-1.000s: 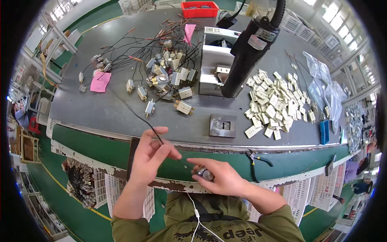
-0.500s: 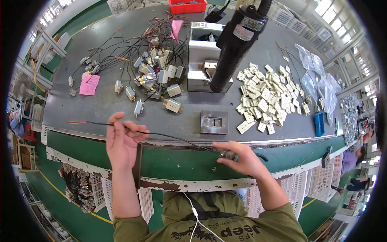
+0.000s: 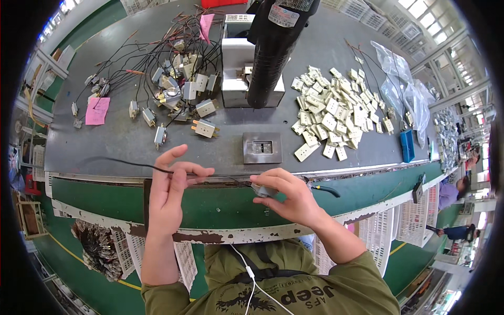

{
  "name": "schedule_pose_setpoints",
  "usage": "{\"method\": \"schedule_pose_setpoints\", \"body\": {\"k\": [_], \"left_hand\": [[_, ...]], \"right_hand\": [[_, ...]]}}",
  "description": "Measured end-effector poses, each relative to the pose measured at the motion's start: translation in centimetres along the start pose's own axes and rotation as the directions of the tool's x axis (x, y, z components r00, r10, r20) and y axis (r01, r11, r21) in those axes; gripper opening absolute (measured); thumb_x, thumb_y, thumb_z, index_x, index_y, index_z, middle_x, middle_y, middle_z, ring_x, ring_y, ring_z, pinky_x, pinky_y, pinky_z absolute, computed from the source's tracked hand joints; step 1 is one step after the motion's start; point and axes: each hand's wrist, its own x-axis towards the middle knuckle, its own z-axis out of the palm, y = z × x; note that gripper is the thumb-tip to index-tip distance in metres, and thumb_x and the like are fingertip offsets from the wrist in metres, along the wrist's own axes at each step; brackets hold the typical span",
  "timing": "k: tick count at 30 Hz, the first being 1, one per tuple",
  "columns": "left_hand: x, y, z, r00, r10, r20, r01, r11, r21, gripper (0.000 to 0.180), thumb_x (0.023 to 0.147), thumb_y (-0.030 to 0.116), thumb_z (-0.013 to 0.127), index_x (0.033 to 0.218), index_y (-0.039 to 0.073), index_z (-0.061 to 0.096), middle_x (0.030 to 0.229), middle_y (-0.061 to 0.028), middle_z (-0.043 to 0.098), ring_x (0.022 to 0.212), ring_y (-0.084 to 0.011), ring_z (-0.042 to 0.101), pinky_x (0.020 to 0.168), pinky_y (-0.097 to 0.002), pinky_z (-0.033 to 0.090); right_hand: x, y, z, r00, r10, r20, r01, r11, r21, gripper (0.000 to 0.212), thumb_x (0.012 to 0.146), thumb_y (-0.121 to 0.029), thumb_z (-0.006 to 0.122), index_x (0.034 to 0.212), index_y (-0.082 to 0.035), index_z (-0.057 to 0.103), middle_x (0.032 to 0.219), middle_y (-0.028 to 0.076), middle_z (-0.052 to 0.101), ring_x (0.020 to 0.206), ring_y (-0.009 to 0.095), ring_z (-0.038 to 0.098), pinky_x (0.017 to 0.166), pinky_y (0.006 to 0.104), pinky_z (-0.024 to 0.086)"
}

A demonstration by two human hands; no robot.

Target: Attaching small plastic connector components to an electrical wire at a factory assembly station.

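A small grey connector [image 3: 262,190] is pinched between the thumb and fingers of my right hand [image 3: 294,198], above the green front ledge. From it a thin black cable [image 3: 128,161] runs leftward. My left hand [image 3: 176,191] has this cable between thumb and fingers, the other fingers loosely spread; the cable's far end is blurred. Beside my right hand lies a pair of pliers with a black and yellow handle [image 3: 328,190]; its head is partly hidden. Beyond my hands a square metal fixture [image 3: 262,157] with a slot sits at the bench edge.
Behind the fixture stands a white machine [image 3: 236,58] with a black cylindrical tool [image 3: 270,58] before it. Cream plastic covers [image 3: 332,113] are heaped right, near a blue holder [image 3: 407,146]. Wired grey connectors [image 3: 189,89] and a pink note [image 3: 97,111] lie left.
My left hand has moved right along the cable, nearer my right hand. The grey connector now shows more clearly in my right hand. The whole view has shifted slightly.
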Motion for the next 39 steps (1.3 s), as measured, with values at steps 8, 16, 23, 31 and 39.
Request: {"method": "schedule_pose_setpoints", "body": {"k": [8,16,23,31,39], "left_hand": [[-1.8,-3.6,4.4,0.981,-0.131,0.140,0.123,0.990,0.067,0.068,0.080,0.003,0.075,0.136,0.005,0.037,0.114,-0.0105,0.058,0.103,-0.0198,0.061,0.092,-0.0336,0.049],[-0.6,-0.6,3.8,0.975,-0.146,0.170,0.069,0.916,0.395,0.065,0.078,0.009,0.077,0.134,0.004,0.044,0.112,-0.0100,0.059,0.101,-0.0208,0.061,0.090,-0.0334,0.051],[-0.3,-0.1,3.3,0.969,-0.077,0.237,-0.059,0.852,0.520,0.055,0.075,0.001,0.077,0.122,0.001,0.050,0.113,-0.0103,0.056,0.103,-0.0208,0.060,0.091,-0.0327,0.051],[-0.3,-0.5,3.8,0.958,-0.069,0.279,-0.087,0.855,0.512,0.036,0.077,0.009,0.075,0.106,0.001,0.055,0.105,-0.0123,0.057,0.092,-0.0271,0.063,0.079,-0.0351,0.051],[-2.0,-0.7,-0.5,0.996,-0.085,-0.015,0.085,0.931,0.356,0.042,0.080,-0.004,0.069,0.117,0.000,0.049,0.108,-0.0100,0.056,0.102,-0.0212,0.060,0.089,-0.0324,0.049]], "right_hand": [[0.0,-1.5,1.3,0.998,-0.014,0.057,0.011,0.998,0.065,0.055,0.076,0.001,0.072,0.129,-0.007,0.058,0.108,0.012,0.059,0.096,0.028,0.060,0.081,0.0356,0.052],[0.9,-2.4,1.0,0.995,0.096,0.018,-0.096,0.995,0.002,0.046,0.074,0.001,0.072,0.118,-0.006,0.061,0.106,0.011,0.062,0.095,0.027,0.062,0.080,0.0361,0.052],[1.0,-2.3,1.1,1.000,0.002,-0.022,-0.003,0.999,-0.050,0.044,0.072,0.000,0.075,0.114,-0.005,0.062,0.102,0.011,0.063,0.092,0.029,0.063,0.077,0.0355,0.052],[0.3,-2.6,-0.2,0.998,0.055,-0.029,-0.057,0.996,-0.071,0.043,0.072,-0.002,0.076,0.113,-0.005,0.063,0.103,0.012,0.064,0.091,0.029,0.063,0.077,0.0358,0.052],[0.8,2.8,-11.0,0.755,-0.033,-0.655,-0.300,0.871,-0.390,0.037,0.081,-0.004,0.073,0.116,0.000,0.062,0.097,0.010,0.066,0.087,0.019,0.063,0.080,0.0292,0.049]]}}
